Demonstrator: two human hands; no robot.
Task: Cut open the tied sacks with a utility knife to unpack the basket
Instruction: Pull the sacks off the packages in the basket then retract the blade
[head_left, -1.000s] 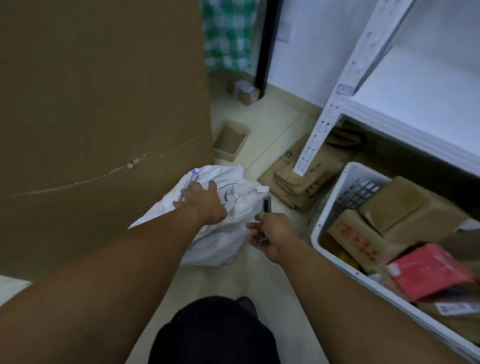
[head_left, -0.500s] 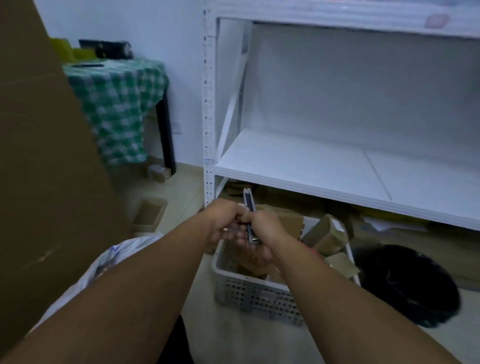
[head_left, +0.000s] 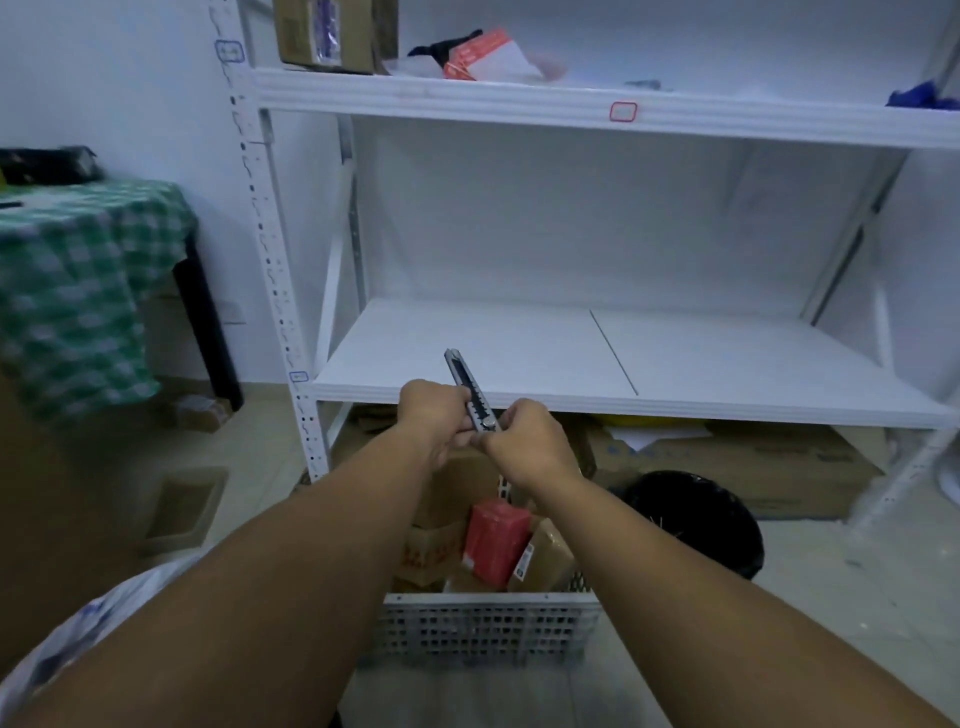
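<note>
A grey utility knife (head_left: 470, 389) points up and away in front of me, held by both hands at its lower end. My left hand (head_left: 434, 413) grips it from the left and my right hand (head_left: 524, 441) pinches it from the right near the slider. Below the hands stands a white perforated basket (head_left: 483, 626) filled with brown cardboard parcels and a red packet (head_left: 496, 540). A corner of the white sack (head_left: 78, 629) shows at the lower left, mostly hidden behind my left forearm.
A white metal shelf unit (head_left: 571, 400) stands straight ahead, with boxes on its top shelf. A black bin (head_left: 701, 519) sits right of the basket. A large cardboard sheet (head_left: 62, 493) leans at the left, before a table with a green checked cloth (head_left: 78, 280).
My left hand let go of the white sack and joined my right hand on the knife. Both hands rose and my view swung up from the sack to the shelf and basket.
</note>
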